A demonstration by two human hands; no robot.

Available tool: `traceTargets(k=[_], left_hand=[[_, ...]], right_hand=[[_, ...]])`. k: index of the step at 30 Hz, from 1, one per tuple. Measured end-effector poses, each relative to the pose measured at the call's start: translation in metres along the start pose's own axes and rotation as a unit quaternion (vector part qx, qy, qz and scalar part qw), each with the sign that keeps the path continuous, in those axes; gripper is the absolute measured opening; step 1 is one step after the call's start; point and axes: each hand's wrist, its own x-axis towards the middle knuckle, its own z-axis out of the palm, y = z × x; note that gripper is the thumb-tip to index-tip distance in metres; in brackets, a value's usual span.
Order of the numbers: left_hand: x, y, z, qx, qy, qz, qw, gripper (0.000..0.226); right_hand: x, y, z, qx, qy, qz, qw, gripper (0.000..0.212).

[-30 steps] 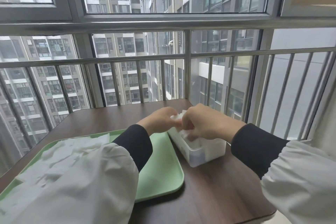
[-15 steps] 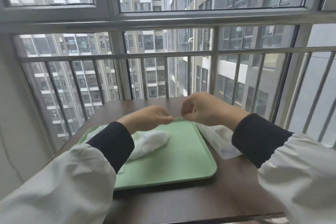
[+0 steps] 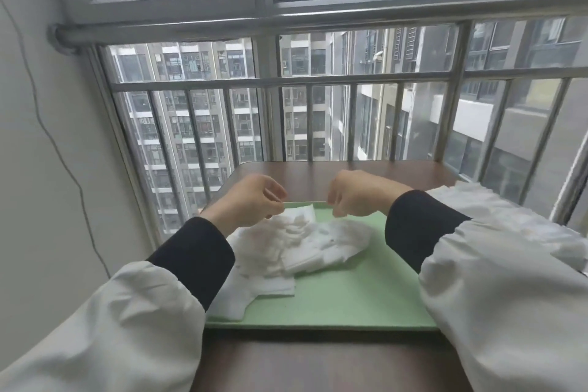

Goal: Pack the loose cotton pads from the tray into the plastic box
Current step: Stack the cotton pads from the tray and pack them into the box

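A heap of loose white cotton pads [image 3: 296,242] lies on the left half of the pale green tray [image 3: 359,296]. My left hand [image 3: 251,200] hovers over the heap's far edge, fingers loosely curled, fingertips close to the top pads and holding nothing. My right hand [image 3: 356,197] hangs over the tray's far rim, fingers curled downward, also with nothing in it. At the right, behind my right forearm, a ruffled white mass of packed pads [image 3: 477,200] shows where the plastic box stands; its walls are hidden by my sleeve.
The tray sits on a dark brown table [image 3: 318,363] pushed against a metal window railing [image 3: 350,124]. A grey wall with a thin cable [image 3: 63,149] runs along the left. My white sleeves cover the tray's near corners.
Both hands have come away from the box and moved left over the tray. The view has swung left, so the pad heap is now central and the box is at the right edge.
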Motion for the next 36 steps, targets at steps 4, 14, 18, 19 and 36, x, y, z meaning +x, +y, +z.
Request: traceTargets(k=[4, 14, 18, 19, 36], left_hand=[[0.006, 0.002, 0.012, -0.021, -0.028, 0.010, 0.999, 0.014], [0.007, 0.017, 0.012, -0.051, 0.016, 0.070, 0.996, 0.009], [-0.006, 0.033, 0.011, -0.083, -0.032, 0.144, 0.986, 0.023], [-0.010, 0.038, 0.013, -0.095, -0.055, 0.156, 0.982, 0.030], [-0.013, 0.026, 0.028, -0.349, 0.017, 0.047, 0.936, 0.022]], right_hand=[[0.004, 0.016, -0.001, 0.015, -0.086, 0.068, 0.994, 0.036], [-0.022, 0.031, 0.002, 0.083, 0.014, 0.016, 0.996, 0.011], [-0.039, 0.031, -0.007, 0.244, 0.076, -0.051, 0.965, 0.011], [-0.042, 0.028, -0.007, 0.284, 0.086, -0.073, 0.952, 0.012], [-0.019, 0.027, 0.042, 0.042, -0.017, 0.028, 0.999, 0.036]])
